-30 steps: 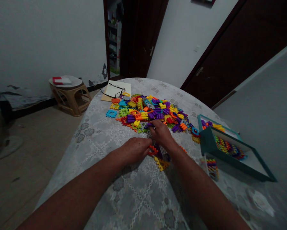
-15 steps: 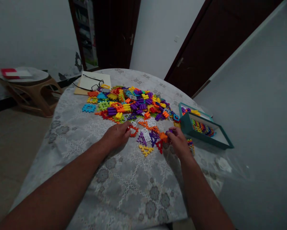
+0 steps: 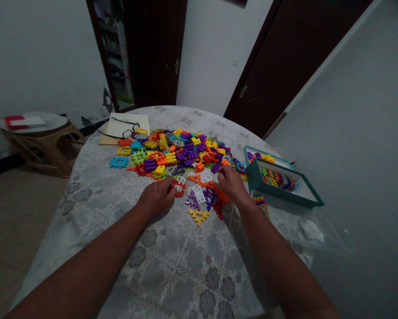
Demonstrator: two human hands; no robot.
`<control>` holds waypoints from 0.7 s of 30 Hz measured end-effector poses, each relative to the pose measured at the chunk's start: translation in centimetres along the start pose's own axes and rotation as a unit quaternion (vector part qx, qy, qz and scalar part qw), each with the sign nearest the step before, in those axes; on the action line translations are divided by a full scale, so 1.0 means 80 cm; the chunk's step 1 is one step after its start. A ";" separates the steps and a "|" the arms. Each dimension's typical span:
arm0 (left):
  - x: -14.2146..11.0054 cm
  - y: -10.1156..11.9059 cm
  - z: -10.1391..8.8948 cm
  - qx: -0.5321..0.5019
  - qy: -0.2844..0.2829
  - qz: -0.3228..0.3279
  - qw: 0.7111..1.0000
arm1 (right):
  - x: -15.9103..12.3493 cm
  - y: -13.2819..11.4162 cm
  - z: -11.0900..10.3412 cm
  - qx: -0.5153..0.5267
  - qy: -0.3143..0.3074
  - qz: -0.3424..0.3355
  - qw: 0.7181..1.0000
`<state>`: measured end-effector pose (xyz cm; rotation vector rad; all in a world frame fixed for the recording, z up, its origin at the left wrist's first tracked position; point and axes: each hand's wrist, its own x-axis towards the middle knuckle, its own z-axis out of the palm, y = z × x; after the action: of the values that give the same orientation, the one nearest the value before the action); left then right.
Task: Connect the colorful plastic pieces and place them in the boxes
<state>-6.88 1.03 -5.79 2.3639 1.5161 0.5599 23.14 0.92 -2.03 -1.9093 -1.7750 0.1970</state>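
Observation:
My left hand [image 3: 157, 197] is closed, thumb and fingers pinching a red-orange toothed square frame [image 3: 179, 189] by its left side. My right hand [image 3: 231, 180] is over the near right edge of a heap of colourful plastic building pieces [image 3: 185, 153]. Its fingers are curled together beside purple pieces; what they hold, if anything, is hidden. Between the hands lie white lattice pieces [image 3: 199, 195], a light purple triangle [image 3: 192, 201], a dark purple triangle [image 3: 210, 199], a yellow triangle [image 3: 199, 215] and a red triangle [image 3: 218, 208].
A teal box [image 3: 285, 193] with rows of coloured pieces stands at the right, its shallow lid [image 3: 287, 164] behind it. Clear plastic wrapping [image 3: 328, 232] lies at the right edge. Glasses [image 3: 127, 134] rest on papers [image 3: 142, 122] at the far left. A stool [image 3: 57, 141] stands beyond the table.
My right hand has moved left and away from me, to the heap's edge; the purple piece at its fingertips no longer shows. My left hand still pinches the red-orange frame. The view has tilted slightly.

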 end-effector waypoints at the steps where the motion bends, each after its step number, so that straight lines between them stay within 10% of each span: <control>1: 0.000 0.001 -0.001 -0.001 -0.002 -0.004 1.000 | 0.012 -0.003 0.004 -0.039 -0.001 0.015 0.999; 8: -0.001 0.008 -0.009 -0.015 -0.007 -0.031 0.999 | 0.053 -0.016 0.031 -0.155 -0.029 0.145 0.977; 21: -0.001 0.009 -0.010 -0.005 -0.020 -0.018 1.000 | 0.039 -0.017 0.047 -0.056 -0.019 0.077 0.995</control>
<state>-6.71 0.73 -4.80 2.3217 1.5313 0.5075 20.71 4.94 -3.87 -2.1384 -1.6948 0.1935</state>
